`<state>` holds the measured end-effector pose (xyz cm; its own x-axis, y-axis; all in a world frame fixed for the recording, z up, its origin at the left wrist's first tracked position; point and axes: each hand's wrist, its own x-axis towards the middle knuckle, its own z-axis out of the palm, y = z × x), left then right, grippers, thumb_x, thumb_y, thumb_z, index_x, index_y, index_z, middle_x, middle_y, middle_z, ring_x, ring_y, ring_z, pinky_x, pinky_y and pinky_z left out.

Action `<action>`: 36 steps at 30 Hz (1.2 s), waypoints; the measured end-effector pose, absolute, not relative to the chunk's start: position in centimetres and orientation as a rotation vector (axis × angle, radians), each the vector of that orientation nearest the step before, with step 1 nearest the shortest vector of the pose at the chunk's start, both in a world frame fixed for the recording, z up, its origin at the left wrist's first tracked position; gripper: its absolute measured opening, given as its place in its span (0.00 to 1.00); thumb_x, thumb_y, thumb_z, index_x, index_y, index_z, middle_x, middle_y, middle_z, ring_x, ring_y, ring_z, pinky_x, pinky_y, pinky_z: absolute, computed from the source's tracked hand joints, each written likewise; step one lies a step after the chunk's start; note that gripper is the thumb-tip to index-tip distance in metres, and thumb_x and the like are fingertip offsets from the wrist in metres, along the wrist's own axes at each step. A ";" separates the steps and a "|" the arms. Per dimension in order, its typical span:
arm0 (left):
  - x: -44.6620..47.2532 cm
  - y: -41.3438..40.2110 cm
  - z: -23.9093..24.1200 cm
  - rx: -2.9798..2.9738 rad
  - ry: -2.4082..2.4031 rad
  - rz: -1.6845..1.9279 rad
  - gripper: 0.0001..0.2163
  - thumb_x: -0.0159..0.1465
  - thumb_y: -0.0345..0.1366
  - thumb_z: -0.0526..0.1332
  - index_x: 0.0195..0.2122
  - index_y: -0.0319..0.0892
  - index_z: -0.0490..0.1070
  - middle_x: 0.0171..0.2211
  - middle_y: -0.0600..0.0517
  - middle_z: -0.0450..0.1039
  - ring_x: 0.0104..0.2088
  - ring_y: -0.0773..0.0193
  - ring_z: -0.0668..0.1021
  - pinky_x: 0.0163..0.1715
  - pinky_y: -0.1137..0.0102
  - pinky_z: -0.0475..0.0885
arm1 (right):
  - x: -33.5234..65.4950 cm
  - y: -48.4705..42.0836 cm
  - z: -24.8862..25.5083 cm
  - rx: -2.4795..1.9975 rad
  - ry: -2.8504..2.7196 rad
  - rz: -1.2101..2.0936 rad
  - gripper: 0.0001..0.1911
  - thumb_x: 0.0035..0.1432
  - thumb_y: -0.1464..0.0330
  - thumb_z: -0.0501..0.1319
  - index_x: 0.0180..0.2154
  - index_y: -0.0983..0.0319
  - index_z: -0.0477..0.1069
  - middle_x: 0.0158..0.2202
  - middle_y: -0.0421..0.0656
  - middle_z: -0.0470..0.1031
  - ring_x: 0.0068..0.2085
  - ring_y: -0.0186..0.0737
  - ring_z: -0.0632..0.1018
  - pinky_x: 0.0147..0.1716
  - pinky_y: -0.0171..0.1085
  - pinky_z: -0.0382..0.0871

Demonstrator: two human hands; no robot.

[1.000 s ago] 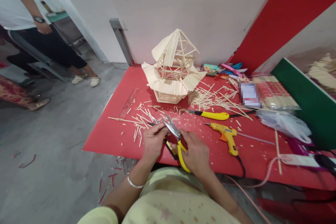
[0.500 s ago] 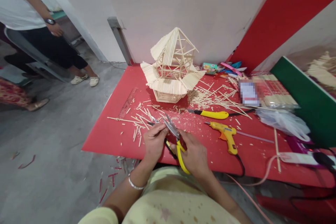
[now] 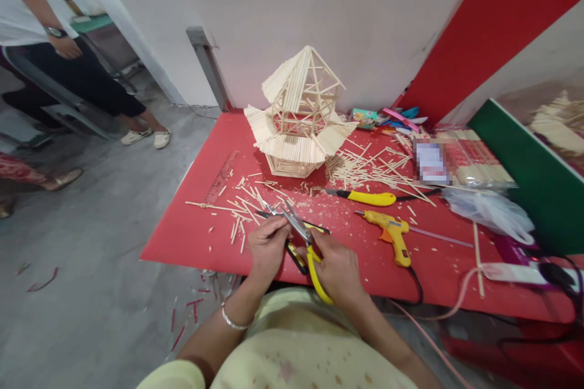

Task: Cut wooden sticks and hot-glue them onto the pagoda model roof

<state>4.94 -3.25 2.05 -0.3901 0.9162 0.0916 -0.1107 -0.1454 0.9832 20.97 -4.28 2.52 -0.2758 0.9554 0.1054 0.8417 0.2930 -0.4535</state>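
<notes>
My right hand (image 3: 338,264) is wrapped round the yellow handle of a pair of scissors (image 3: 298,225). Their silver blades are slightly parted and point up and left, towards my other hand. Close to the blades, my left hand (image 3: 269,246) is closed in a pinch; whatever lies between its fingertips is too small to make out. Beneath both hands, partly covered, a black-and-yellow tool (image 3: 296,257) lies on the red board (image 3: 182,231). Beyond them stands a pagoda-like model (image 3: 296,149) built of thin wooden sticks, its upper roof partly covered.
Cut sticks (image 3: 244,213) lie left, with a clear ruler (image 3: 222,177). A heap of sticks (image 3: 360,167), a yellow utility knife (image 3: 371,197), a glue gun (image 3: 390,232) and a plastic bag (image 3: 488,209) are right. White panels (image 3: 342,30) stand behind. A person (image 3: 68,73) is at left.
The scissors and my right hand have shifted slightly, and more of the black-and-yellow tool shows behind them. My left hand keeps its pinch. The other person's hand has moved left and up.
</notes>
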 end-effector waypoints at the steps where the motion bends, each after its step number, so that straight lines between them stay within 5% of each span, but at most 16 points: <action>1: 5.0 -3.2 2.0 0.958 1.325 1.642 0.05 0.57 0.35 0.69 0.34 0.42 0.82 0.31 0.50 0.78 0.26 0.67 0.76 0.28 0.70 0.74 | 21.0 -4.3 2.5 -1.618 -2.211 0.455 0.25 0.64 0.52 0.56 0.57 0.57 0.69 0.41 0.46 0.80 0.38 0.42 0.80 0.35 0.35 0.66; 13: 6.3 -2.9 2.1 0.589 1.183 1.480 0.13 0.51 0.37 0.74 0.37 0.39 0.81 0.27 0.50 0.80 0.26 0.65 0.79 0.29 0.70 0.76 | 22.5 -5.4 1.7 -1.457 -1.970 0.614 0.19 0.65 0.61 0.55 0.55 0.58 0.71 0.41 0.45 0.82 0.36 0.38 0.81 0.37 0.32 0.70; 22: 6.4 -2.8 3.2 0.596 1.140 1.375 0.17 0.55 0.44 0.71 0.40 0.38 0.73 0.22 0.54 0.75 0.19 0.68 0.76 0.21 0.73 0.74 | 26.5 -4.7 2.4 -2.163 -2.110 -0.014 0.28 0.64 0.52 0.55 0.59 0.59 0.68 0.34 0.49 0.80 0.32 0.47 0.79 0.26 0.37 0.61; 29: 6.1 -3.0 5.3 0.632 1.024 1.382 0.15 0.58 0.45 0.69 0.32 0.40 0.67 0.25 0.56 0.74 0.18 0.70 0.74 0.15 0.76 0.70 | 27.3 -5.6 2.9 -1.983 -2.264 0.023 0.23 0.67 0.57 0.51 0.57 0.61 0.69 0.47 0.51 0.78 0.40 0.43 0.79 0.35 0.36 0.66; 36: 5.0 -1.8 6.0 0.691 0.976 1.428 0.11 0.60 0.41 0.68 0.37 0.41 0.69 0.23 0.57 0.72 0.18 0.71 0.73 0.15 0.77 0.69 | 34.6 -3.3 1.2 -2.512 -1.809 -0.009 0.24 0.60 0.57 0.54 0.53 0.61 0.71 0.47 0.55 0.77 0.47 0.52 0.78 0.40 0.43 0.67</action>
<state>4.96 -1.75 6.01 -0.1104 0.9845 -0.1360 -0.4839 0.0663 0.8726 34.60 -3.35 1.17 0.3170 0.9479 0.0317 0.9482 -0.3160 -0.0339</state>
